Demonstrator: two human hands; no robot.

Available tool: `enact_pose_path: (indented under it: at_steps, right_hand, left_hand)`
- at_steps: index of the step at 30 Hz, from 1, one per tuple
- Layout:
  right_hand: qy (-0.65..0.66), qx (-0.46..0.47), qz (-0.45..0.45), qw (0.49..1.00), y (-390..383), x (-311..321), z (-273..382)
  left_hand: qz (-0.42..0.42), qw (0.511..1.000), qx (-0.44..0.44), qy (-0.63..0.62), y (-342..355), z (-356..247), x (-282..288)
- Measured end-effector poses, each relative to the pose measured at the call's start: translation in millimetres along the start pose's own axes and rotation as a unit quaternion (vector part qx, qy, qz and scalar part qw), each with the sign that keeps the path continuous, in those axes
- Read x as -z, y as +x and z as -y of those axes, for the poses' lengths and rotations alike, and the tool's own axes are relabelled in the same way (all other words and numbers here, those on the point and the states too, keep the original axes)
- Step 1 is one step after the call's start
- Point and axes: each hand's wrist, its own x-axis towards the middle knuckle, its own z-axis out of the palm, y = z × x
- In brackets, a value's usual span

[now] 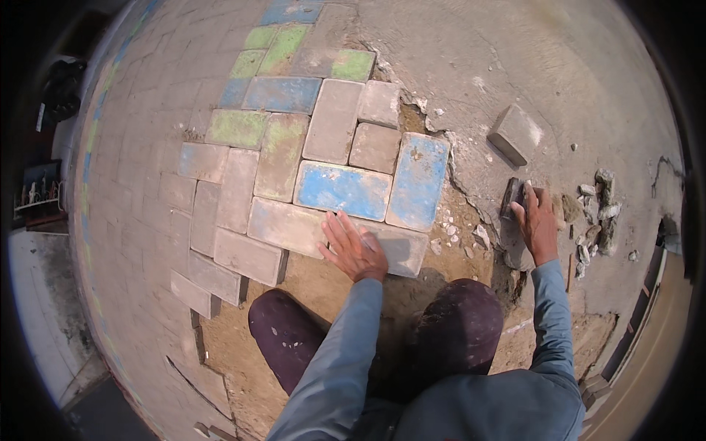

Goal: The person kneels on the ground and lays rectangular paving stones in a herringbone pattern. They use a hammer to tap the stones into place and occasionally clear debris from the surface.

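Observation:
My left hand (351, 246) lies flat with its fingers spread on a pair of end-to-end pavers: a long pale yellowish paver (283, 224) and a grey paver (403, 248) beside the bare sand. Just beyond its fingertips is a blue-painted paver (343, 189), with another blue paver (418, 180) standing lengthwise to its right. Over on the broken concrete edge, my right hand (538, 224) is closed, thumb and fingers bent about a dark block-shaped piece (510, 198). Its far side is partly hidden by the fingers.
A loose grey paver (515, 134) rests on the concrete (588, 88) at the right. Concrete rubble (606, 209) is heaped beside my right hand. Small chips (450, 234) litter the sand (309, 283). Laid pavers (147, 132) spread across the left, with a stepped edge near my knee.

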Motion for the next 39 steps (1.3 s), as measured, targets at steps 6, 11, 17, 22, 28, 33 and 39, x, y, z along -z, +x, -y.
enact_pose_path:
  at_steps: [6, 11, 17, 22, 28, 33, 39]
  right_hand:
    - [-0.023, -0.026, 0.102, 0.994, -43, -15, -52]
    - [0.232, -0.04, 0.147, 0.961, -22, -3, -13]
    - [0.396, 0.073, 0.003, 0.916, 79, -2, 98]
    - [0.206, 0.099, 0.09, 0.969, 188, -21, 168]
    - [0.209, 0.079, 0.083, 0.971, 212, -18, 173]
    - [0.172, 0.083, 0.146, 0.971, 205, -22, 188]
    - [0.147, 0.102, 0.119, 0.977, 202, -25, 196]
  left_hand:
    - [0.009, 1.0, 0.007, -0.01, 0, -2, 6]
    - [-0.003, 1.0, 0.001, -0.016, 2, -1, 7]
    - [-0.01, 1.0, -0.003, -0.001, 2, -3, 8]
    - [0.006, 1.0, 0.01, -0.007, 4, -4, 8]
    - [-0.001, 1.0, 0.005, -0.021, 1, -1, 5]
    - [-0.004, 1.0, -0.001, -0.029, 2, 1, 7]
    - [-0.003, 0.999, 0.004, -0.043, 2, 0, 5]
